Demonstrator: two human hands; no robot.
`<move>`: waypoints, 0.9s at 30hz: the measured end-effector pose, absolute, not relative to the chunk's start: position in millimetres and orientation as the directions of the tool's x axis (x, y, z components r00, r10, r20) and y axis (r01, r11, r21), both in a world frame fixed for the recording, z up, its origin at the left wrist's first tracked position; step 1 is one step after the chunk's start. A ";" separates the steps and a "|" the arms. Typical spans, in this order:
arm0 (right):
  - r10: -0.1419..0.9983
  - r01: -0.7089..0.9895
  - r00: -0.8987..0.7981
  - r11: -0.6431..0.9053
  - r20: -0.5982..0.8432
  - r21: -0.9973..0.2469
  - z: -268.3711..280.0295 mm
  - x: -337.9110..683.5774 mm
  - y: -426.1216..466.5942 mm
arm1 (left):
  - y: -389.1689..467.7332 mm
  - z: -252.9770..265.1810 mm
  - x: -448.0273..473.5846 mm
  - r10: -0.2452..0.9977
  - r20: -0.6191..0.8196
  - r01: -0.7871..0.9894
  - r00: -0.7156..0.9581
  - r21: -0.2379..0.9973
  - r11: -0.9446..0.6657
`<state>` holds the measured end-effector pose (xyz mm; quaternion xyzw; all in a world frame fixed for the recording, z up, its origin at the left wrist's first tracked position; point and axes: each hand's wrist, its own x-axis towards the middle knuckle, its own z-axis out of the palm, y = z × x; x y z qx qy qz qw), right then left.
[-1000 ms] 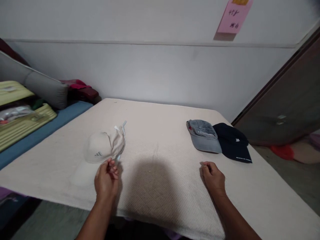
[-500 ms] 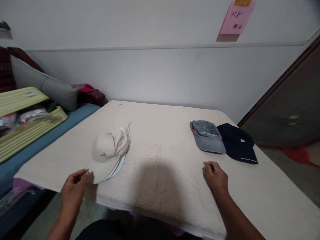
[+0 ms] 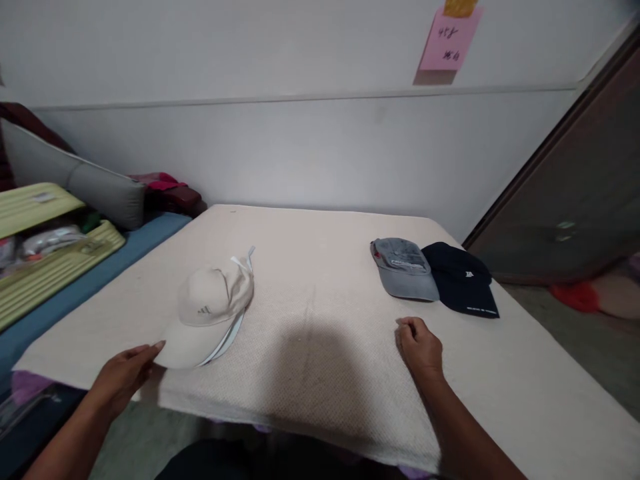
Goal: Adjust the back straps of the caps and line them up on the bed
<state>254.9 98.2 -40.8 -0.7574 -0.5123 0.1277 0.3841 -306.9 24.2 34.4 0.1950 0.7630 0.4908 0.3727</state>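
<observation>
A cream baseball cap (image 3: 203, 300) with a small dark logo lies at the left of the cloth-covered table (image 3: 320, 247), its brim toward me. Under its brim a pale blue-edged brim shows, as of another cap stacked beneath. The fingers of my left hand (image 3: 125, 375) pinch the left edge of the brim. My right hand (image 3: 421, 348) rests on the cloth, loosely curled, with nothing visible in it. Beyond it lie a grey washed cap (image 3: 404, 270) and a navy cap (image 3: 460, 279), side by side and touching.
At the left, a blue surface (image 3: 155, 237) carries a grey cushion (image 3: 110, 193) and a yellow-green open case (image 3: 45, 200) with packed items. A pink note (image 3: 451, 40) is taped to the white wall (image 3: 250, 147) behind the table. A brown door (image 3: 575, 180) stands at the right.
My left hand has moved from just beside the cream cap's brim to its left edge, the fingers now on it. The view has shifted slightly; the right hand stays curled on the cloth.
</observation>
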 end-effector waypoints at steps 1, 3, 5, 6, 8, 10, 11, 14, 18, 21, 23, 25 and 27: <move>0.874 0.678 0.443 -0.179 0.201 -0.713 -41.1 255.1 98.6 | 26.8 37.7 -307.4 0.671 -0.417 -0.130 -0.613 0.891 0.435; 0.874 0.678 0.442 -0.177 0.204 -0.713 -41.8 255.5 99.6 | 32.2 47.2 -304.5 0.708 -0.476 -0.256 -0.522 0.879 0.402; 0.871 0.674 0.447 -0.179 0.204 -0.717 -42.8 256.1 100.5 | 37.0 59.5 -293.1 0.758 -0.474 -0.339 -0.448 0.875 0.347; 0.869 0.672 0.450 -0.179 0.205 -0.719 -43.2 256.3 100.7 | 39.0 65.8 -283.0 0.781 -0.460 -0.374 -0.423 0.874 0.312; 0.865 0.659 0.458 -0.173 0.208 -0.732 -43.7 256.8 100.2 | 42.3 77.3 -253.2 0.800 -0.418 -0.438 -0.431 0.872 0.220; 0.858 0.634 0.466 -0.153 0.217 -0.758 -43.4 256.8 98.8 | 45.4 84.8 -212.1 0.809 -0.386 -0.508 -0.444 0.852 0.127; 0.851 0.609 0.478 -0.142 0.219 -0.780 -42.9 256.4 98.0 | 47.1 86.5 -188.8 0.800 -0.385 -0.547 -0.460 0.833 0.086; 0.837 0.350 0.535 -0.096 0.115 -0.932 -38.7 252.2 96.1 | 52.6 82.9 -116.8 0.856 -0.335 -0.685 -0.394 0.728 -0.031; 0.868 -0.080 0.490 -0.048 -0.082 -0.996 -24.2 235.6 93.6 | 55.3 62.7 -38.4 0.926 -0.305 -0.777 -0.221 0.629 0.022; 0.953 -0.380 0.210 -0.127 -0.220 -0.916 -5.4 219.0 88.3 | 49.3 42.0 -3.5 0.960 -0.279 -0.781 -0.035 0.607 0.148; 0.969 -0.625 -0.028 -0.208 -0.245 -0.752 7.7 211.3 83.7 | 42.3 28.9 7.2 0.956 -0.274 -0.741 0.102 0.620 0.257; 0.974 -0.757 -0.073 -0.194 -0.214 -0.624 18.1 209.5 79.5 | 35.4 19.5 9.3 0.917 -0.288 -0.668 0.275 0.628 0.398; 0.972 -0.815 -0.080 -0.192 -0.222 -0.546 25.0 213.0 75.5 | 31.4 16.0 5.6 0.832 -0.298 -0.571 0.467 0.617 0.542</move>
